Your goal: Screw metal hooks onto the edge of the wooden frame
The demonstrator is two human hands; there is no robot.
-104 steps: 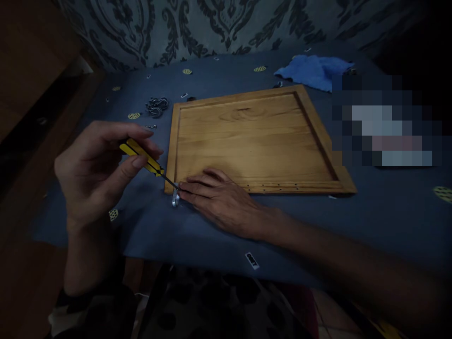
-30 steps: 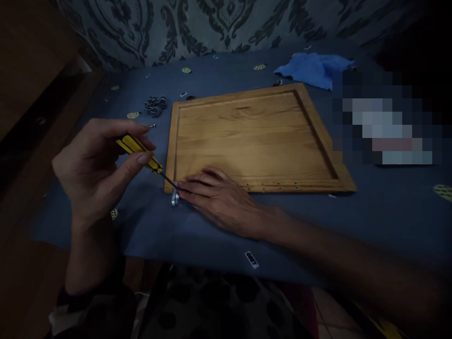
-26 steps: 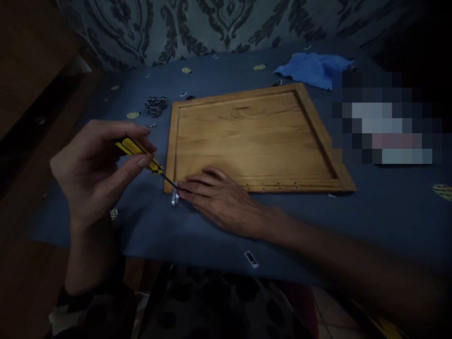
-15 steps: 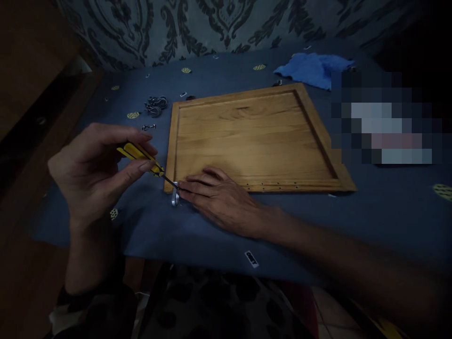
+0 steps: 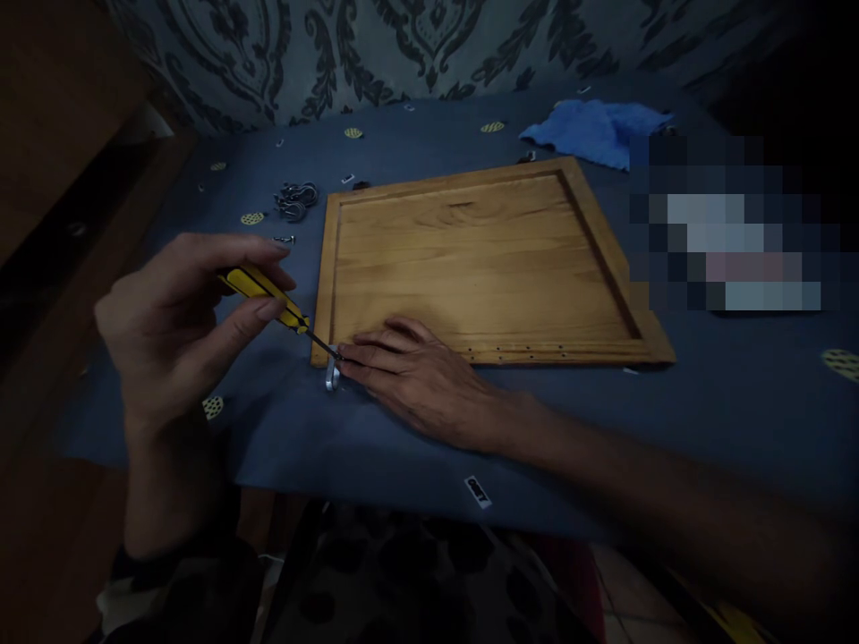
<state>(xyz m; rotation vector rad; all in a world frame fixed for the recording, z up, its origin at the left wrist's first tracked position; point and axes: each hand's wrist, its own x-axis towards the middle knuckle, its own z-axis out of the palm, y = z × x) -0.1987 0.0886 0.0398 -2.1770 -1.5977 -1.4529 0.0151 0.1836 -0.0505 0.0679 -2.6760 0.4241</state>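
My left hand (image 5: pixel 181 322) grips a screwdriver (image 5: pixel 259 291) by its yellow and black handle, between thumb and fingers. The shaft slants down to the right, its tip at a small metal hook (image 5: pixel 333 371) on the near left corner of a framed wooden board (image 5: pixel 456 259). Exactly how the tip meets the screw is too small to make out. My right hand (image 5: pixel 429 380) lies flat across the board's near edge, fingers stretched out, with fingertips beside the hook and screwdriver tip. Small dark holes run along that edge, right of my hand.
Several metal hooks (image 5: pixel 295 201) lie in a heap left of the board, with small screws (image 5: pixel 285 240) nearer me. A blue cloth (image 5: pixel 597 131) is behind the board at the right. A pixelated patch covers something at far right. The table (image 5: pixel 403 474) has a dark blue cover.
The fingers of my left hand have shifted slightly on the screwdriver handle, which has turned a little. My right hand and the board have stayed in place.
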